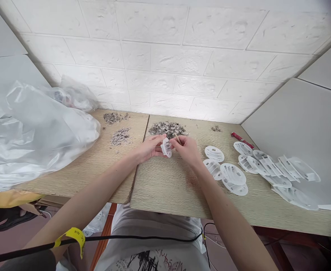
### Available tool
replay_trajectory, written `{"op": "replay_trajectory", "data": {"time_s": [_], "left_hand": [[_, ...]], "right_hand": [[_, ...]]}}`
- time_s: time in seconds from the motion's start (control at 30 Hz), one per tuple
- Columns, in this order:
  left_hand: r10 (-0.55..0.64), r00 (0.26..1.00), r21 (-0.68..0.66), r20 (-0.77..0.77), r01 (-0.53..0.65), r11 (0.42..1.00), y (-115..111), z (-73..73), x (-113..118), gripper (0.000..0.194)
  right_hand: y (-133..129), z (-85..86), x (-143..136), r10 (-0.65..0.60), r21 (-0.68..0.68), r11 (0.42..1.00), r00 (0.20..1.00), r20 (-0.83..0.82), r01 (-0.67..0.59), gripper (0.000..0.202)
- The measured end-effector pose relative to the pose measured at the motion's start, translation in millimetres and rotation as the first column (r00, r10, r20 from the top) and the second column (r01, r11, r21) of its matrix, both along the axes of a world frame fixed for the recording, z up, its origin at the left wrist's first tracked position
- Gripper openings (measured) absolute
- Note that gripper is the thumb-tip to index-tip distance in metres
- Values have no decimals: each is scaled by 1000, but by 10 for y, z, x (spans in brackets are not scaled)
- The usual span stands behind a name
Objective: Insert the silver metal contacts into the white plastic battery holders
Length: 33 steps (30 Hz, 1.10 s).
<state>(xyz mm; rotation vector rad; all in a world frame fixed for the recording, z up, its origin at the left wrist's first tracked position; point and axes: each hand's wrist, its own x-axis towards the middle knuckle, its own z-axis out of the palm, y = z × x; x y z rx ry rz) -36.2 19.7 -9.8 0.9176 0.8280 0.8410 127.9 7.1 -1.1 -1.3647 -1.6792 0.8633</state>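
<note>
My left hand [153, 147] grips a small round white plastic battery holder [167, 148] by its edge, tilted so its slotted side turns to the right. Close against that part, my right hand [185, 147] is closed in a pinch on a thin tan stick [177, 138]. Whether a small metal piece is also between the right fingers I cannot tell. Just behind both hands lies a wide heap of small metal pieces [168, 128]. Several similar white plastic parts [233, 174] lie to the right of my right hand, some overlapping.
More white parts [278, 169] lean in a row at the right, near a red tool [242, 140]. Smaller metal heaps [120, 136] lie on the left table, and a little pile [216, 128] lies back right. A large plastic bag [41, 131] fills the left. A black cable [142, 237] crosses in front.
</note>
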Motion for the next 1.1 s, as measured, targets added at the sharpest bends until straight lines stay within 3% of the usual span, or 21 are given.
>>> {"op": "replay_trajectory", "data": {"time_s": [0.33,0.63,1.1], "left_hand": [[-11,1000,-57,-15,10,998,-21,64,16,30],[45,999,-107,-14,-46,993,3,28,19,26],[35,999,-84,-33,-38,996,-1,29,12,26]], "right_hand": [[52,-36,48,-31,16,999,999,-17,31,26],[91,-16,146,92,-29,995,994,-52,-94,26],[82,-3,133,133,8,991,991,9,-133,25]]}}
